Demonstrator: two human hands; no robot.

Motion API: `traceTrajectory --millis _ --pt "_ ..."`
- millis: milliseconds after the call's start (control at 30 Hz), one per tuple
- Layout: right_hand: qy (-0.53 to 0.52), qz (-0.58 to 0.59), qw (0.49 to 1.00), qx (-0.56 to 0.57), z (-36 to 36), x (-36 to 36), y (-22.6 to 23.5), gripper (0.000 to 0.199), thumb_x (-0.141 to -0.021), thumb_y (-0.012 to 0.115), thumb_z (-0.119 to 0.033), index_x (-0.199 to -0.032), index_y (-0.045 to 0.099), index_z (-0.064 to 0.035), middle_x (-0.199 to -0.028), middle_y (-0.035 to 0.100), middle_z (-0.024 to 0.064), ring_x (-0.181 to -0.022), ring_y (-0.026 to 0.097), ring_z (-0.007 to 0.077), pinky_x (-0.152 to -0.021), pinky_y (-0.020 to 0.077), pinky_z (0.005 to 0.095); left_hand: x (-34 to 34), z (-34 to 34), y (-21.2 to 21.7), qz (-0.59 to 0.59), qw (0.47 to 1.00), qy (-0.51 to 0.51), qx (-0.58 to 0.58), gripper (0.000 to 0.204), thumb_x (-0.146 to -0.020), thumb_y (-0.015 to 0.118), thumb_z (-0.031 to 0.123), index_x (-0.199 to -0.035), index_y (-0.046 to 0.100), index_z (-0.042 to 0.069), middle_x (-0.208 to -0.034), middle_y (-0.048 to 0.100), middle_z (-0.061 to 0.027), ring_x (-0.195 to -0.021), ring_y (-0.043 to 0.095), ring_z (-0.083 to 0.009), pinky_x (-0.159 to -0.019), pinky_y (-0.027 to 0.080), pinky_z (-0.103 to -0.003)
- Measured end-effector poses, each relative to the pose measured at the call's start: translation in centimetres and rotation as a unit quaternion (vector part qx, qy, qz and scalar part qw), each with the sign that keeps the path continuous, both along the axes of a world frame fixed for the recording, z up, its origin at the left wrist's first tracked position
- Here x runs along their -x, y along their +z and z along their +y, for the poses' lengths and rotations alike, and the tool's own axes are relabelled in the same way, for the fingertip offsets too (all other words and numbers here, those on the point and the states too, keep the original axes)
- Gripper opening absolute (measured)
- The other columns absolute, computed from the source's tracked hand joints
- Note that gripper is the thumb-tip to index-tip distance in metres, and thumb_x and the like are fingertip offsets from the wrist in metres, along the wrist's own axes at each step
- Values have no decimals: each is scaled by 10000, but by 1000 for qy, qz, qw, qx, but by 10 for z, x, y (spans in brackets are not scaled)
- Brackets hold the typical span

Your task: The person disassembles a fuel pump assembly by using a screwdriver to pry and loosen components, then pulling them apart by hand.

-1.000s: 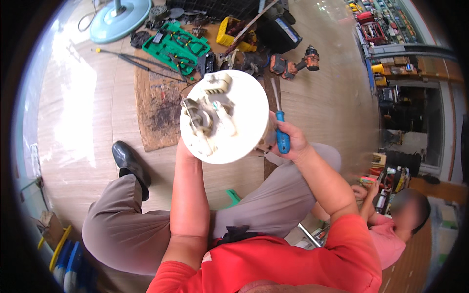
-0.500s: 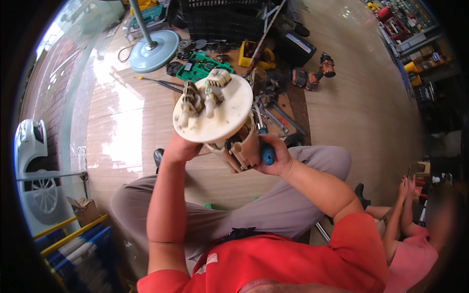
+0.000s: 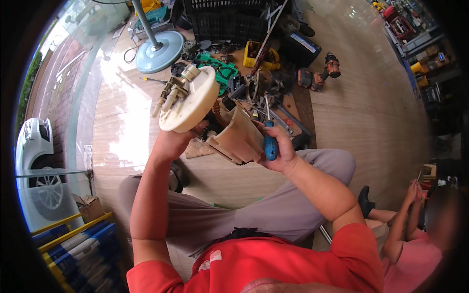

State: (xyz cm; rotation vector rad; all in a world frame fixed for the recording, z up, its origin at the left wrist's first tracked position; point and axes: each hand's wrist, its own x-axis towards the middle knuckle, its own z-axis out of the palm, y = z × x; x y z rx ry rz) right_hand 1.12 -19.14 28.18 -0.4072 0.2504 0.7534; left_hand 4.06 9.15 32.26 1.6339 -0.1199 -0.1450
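Note:
Between my hands, above my crossed legs, a cream plastic fuel pump module lies tilted on its side. Its round flange, topped with pipe stubs and a connector, points up and left; a corrugated hose and dark parts show in the gap below it. My left hand is closed around the module just under the flange, fingers mostly hidden behind it. Against the lower right of the body, my right hand supports the module while also holding a blue-handled screwdriver, its shaft pointing away from me.
Past the module lie a green tool case, a yellow bin, a black battery and a cordless drill. A black crate and a pale blue round stand base stand farther back. Another person sits at right.
The module has tipped from nearly upright to lying over, its flange swinging left and its body now showing more. My left hand has shifted slightly left; both hands keep their hold.

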Motion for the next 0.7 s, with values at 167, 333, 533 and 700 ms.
traceTrajectory --millis 167,333,533,700 --pt "-60 1 995 79 -2 1 2 382 -867 579 -257 -1238 594 -168 -1227 625 30 -1177 569 244 -972 478 449 10 -13 -18 186 880 95 427 381 -875 703 80 -1238 601 24 -1211 641 -91 -1106 603 -219 -950 481 -330" --pt "-113 -20 991 63 5 -8 -3 312 -873 563 -185 -1180 613 -158 -1206 638 39 -1177 574 247 -1004 466 435 21 -28 -32 169 867 9 469 631 -784 738 58 -1365 495 15 -1354 570 -92 -1241 542 -247 -1045 414 -347" --pt "-88 -94 986 110 7 -12 -6 499 -869 493 -107 -1368 483 -85 -1295 582 97 -1210 558 242 -1030 459 403 26 -31 -47 85 976 9 203 600 -822 797 202 -1331 541 14 -1306 581 -86 -1195 531 -188 -1024 411 -332" --pt "-97 -103 980 137 14 -9 -3 571 -858 450 -69 -1425 403 -18 -1354 537 145 -1266 526 254 -1085 418 384 35 -26 -85 -65 994 48 -72 429 -870 697 113 -1286 603 68 -1272 611 -96 -1169 557 -259 -1020 412 -372"
